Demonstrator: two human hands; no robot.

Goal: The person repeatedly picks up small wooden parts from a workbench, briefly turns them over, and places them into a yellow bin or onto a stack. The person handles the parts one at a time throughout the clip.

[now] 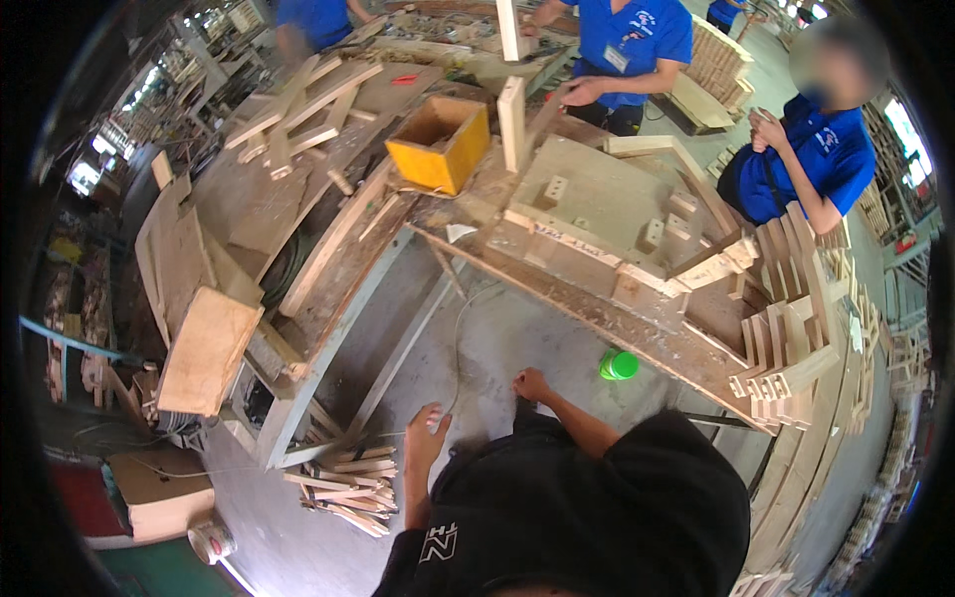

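My left hand (426, 438) hangs low in front of the benches, its fingers apart and nothing in them. Close to my body, my right hand (530, 384) has its fingers curled in, with no object showing. Neither hand touches a bench. Ahead to the right is a wooden workbench (587, 308) bearing a flat board (587, 189) with small drilled wooden blocks (555, 190). A container with a bright green lid (619, 365) shows below the bench's front edge. An open yellow box (438, 144) sits at the corner between the benches.
Angled wooden frames (786, 338) are stacked at the right. Wooden pieces (303, 109) lie on the left bench, whose metal leg (284, 428) stands near a bundle of sticks (353, 490). A cable (458, 348) crosses the floor. Co-workers in blue shirts (637, 40) stand beyond.
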